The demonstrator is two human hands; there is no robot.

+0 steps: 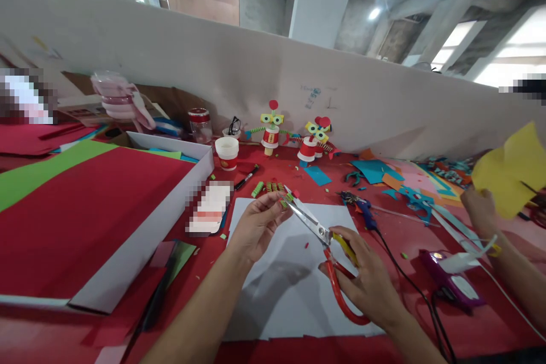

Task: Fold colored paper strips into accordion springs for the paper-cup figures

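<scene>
My right hand point(367, 273) grips a pair of scissors point(313, 227) with red handles, one of them partly yellow. Their blades point up and left. Between the pinched fingers of my left hand point(264, 224) is a small green folded paper strip point(286, 201), right at the blade tips. Whether the blades are cutting it cannot be made out. Beneath both hands lies a white sheet point(281, 301). Just beyond its far edge are a green folded strip point(257, 189) and several similar striped pieces point(275, 187).
Paper-cup figures point(270, 137) stand by the white partition. A paper cup point(227, 152), a marker point(246, 177) and a white box point(170, 199) are leftward. On the right are a glue gun point(365, 210), a purple power socket point(452, 281) and another person's hand point(480, 210) holding yellow paper point(512, 170).
</scene>
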